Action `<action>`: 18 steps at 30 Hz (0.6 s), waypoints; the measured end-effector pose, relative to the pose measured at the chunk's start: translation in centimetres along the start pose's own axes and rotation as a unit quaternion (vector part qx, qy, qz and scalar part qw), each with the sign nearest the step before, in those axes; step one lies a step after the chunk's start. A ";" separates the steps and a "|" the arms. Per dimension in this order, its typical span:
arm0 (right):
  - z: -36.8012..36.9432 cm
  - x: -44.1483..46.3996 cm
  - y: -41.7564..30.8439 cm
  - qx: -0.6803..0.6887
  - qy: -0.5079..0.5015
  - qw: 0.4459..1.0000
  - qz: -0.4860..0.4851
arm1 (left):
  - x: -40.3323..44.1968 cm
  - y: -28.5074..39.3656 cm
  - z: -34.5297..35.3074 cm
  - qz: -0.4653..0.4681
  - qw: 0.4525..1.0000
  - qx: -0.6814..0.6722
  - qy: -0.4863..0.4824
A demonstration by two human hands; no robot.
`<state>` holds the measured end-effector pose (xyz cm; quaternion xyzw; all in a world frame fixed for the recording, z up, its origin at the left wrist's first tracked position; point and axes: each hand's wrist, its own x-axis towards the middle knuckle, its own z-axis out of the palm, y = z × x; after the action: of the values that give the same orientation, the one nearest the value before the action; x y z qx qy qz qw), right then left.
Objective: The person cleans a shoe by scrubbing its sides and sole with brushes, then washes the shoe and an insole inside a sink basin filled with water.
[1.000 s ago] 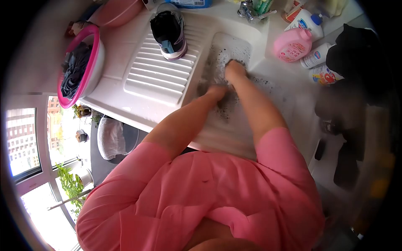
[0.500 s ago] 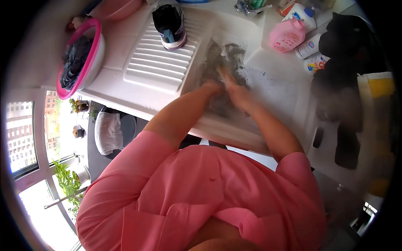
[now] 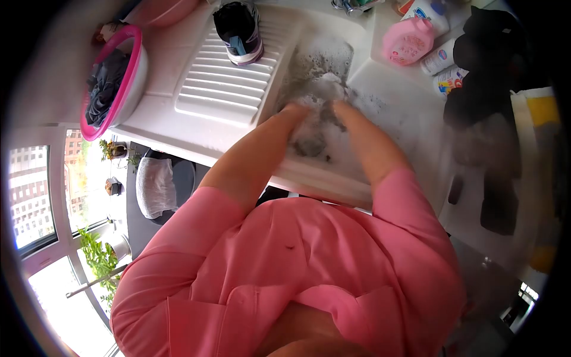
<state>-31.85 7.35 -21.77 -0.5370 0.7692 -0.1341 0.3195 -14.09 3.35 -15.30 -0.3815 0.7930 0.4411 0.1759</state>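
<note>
Grey, foamy water (image 3: 321, 62) lies in the white sink (image 3: 410, 143). My left hand (image 3: 297, 109) reaches into it near the sink's left side, its fingers hidden under suds. Beside it, a little to the right, my right hand (image 3: 338, 109) is also sunk in the water, fingers out of sight. White suds and something pale show between and in front of the hands, too blurred to name. On the ribbed drainboard (image 3: 223, 89), left of the sink, stands a dark shoe (image 3: 239, 35) with a white and purple sole.
A pink-rimmed basin (image 3: 138, 71) with dark cloth (image 3: 107, 86) stands at the left. Pink (image 3: 408, 40) and white (image 3: 439, 61) bottles lie at the upper right. The faucet (image 3: 354, 6) is at the top edge. Dark items hang or lie along the right side.
My hands, seen close together above the murky water half a second ago, are now lower and farther apart under the suds. More foam has spread around them. The view has shifted slightly.
</note>
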 end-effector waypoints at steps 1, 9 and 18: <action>-0.2 -1.2 0.5 -0.010 0.040 0.997 -0.065 | 0.3 -0.3 0.1 0.004 1.000 -0.013 0.002; -7.8 -12.0 -9.2 -0.115 -0.063 0.991 -0.033 | 9.8 -5.9 5.4 -0.003 0.995 -0.092 0.031; -7.3 1.8 -10.0 -0.402 -0.089 0.902 -0.130 | 0.3 2.5 1.8 -0.054 0.966 -0.195 0.162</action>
<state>-29.49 0.78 -11.33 -0.7248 0.6495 0.1939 0.1234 -16.27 5.44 -15.08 -0.5169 0.6880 0.5092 -0.0096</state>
